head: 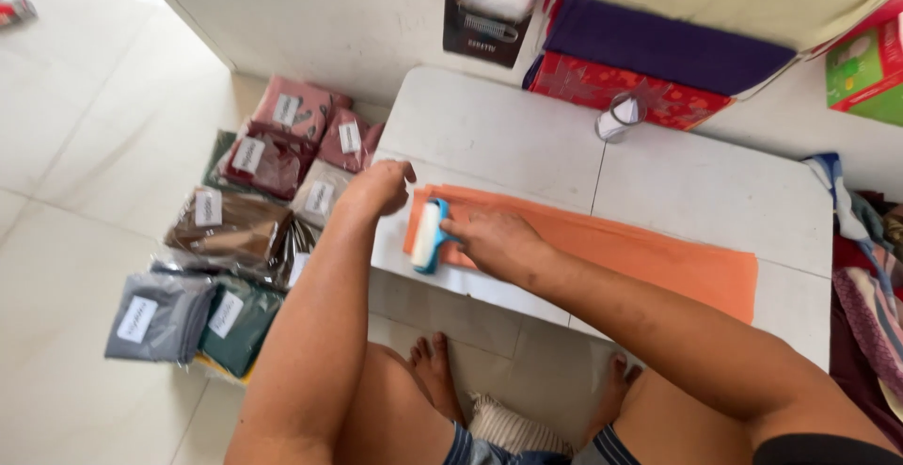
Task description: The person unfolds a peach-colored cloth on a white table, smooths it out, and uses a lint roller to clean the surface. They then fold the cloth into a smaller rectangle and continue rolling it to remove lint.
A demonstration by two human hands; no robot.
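Observation:
A long folded orange cloth [640, 249] lies flat across a low white table [508, 126]. My right hand [494, 239] grips a blue and white lint roller [429, 236] and presses it on the cloth's left end. My left hand [381, 186] rests on the table at the cloth's left edge, fingers curled down on the fabric corner, pinning it.
Several bagged folded cloths with white labels [235, 249] lie on the tiled floor left of the table. A tape roll [616, 119], stacked red, purple and cream fabrics [658, 47] and a dark box [484, 28] sit at the back. More cloth [870, 267] lies at the right. My bare feet [437, 371] are under the table.

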